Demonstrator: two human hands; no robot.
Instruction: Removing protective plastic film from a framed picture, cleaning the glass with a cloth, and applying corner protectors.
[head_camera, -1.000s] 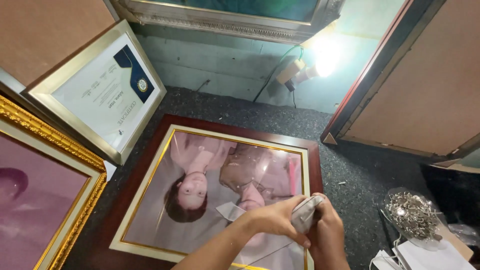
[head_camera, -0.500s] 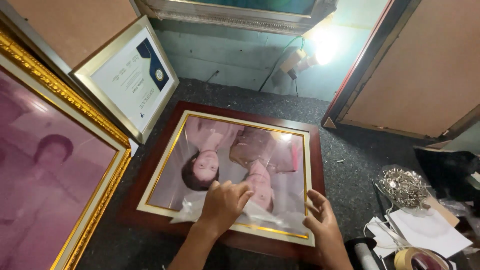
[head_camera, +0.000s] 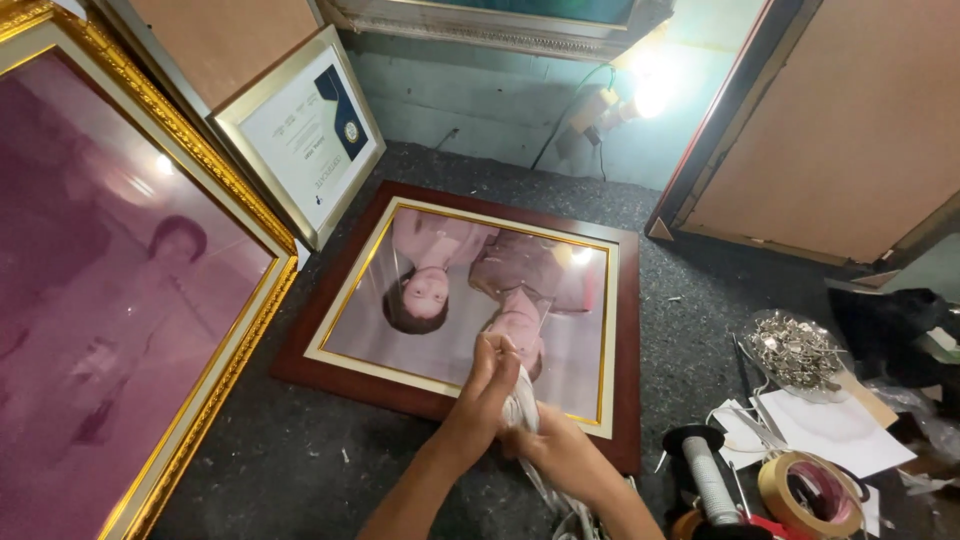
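Both hands are closing around a crumpled clear plastic sheet (head_camera: 520, 408): the left hand (head_camera: 487, 392) is pinching its top and the right hand (head_camera: 562, 455) is gripping it lower down. They are hovering over the near edge of a framed photo (head_camera: 480, 305) lying flat on the dark floor (head_camera: 690, 330). Farther back, a framed certificate (head_camera: 305, 135) is leaning against the wall.

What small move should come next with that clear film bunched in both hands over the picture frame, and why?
Probably pull the clear film up and off the red-brown frame: the left hand and right hand both grip it bunched at the near edge, and the rest looks already lifted.
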